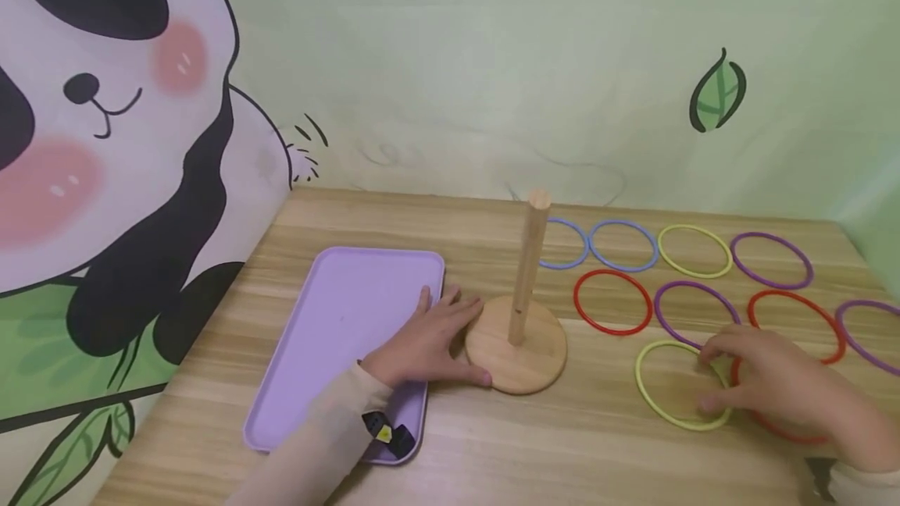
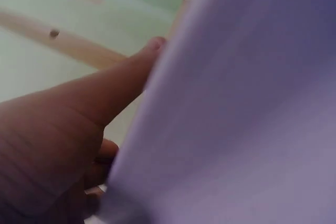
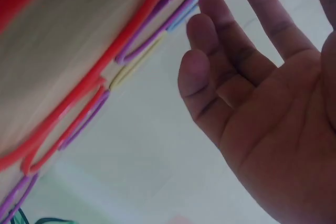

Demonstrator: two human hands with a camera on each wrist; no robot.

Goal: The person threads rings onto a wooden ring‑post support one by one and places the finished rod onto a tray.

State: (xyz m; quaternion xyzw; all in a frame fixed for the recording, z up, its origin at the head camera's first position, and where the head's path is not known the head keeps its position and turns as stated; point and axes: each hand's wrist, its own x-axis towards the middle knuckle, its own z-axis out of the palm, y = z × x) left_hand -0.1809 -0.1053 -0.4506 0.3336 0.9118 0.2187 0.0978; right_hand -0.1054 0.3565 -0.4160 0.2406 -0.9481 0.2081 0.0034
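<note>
R hand point(image 1: 787, 389): pos. over the R side of the near yellow ring point(image 1: 637, 372), which lies flat on the table point(image 1: 527, 443). Index tip is at the ring's upper R arc; thumb tip is inside the loop, near the lower R arc. Thumb & index are well apart; R wrist view shows all fingers spread, slightly bent, nothing gripped. Ring contact: can't tell.

L hand point(image 1: 436, 342): fingers spread, approx. straight, thumb wide of index; fingertips rest at the L edge of the round base point(image 1: 534, 361) w/o encircling it. Upright peg point(image 1: 529, 272) rises from the base. Forearm crosses the purple tray point(image 1: 344, 318).

Adj. parts: a purple ring point(image 1: 685, 283) lies just beyond the yellow one; a red ring point(image 1: 794, 440) lies partly under R hand.
</note>
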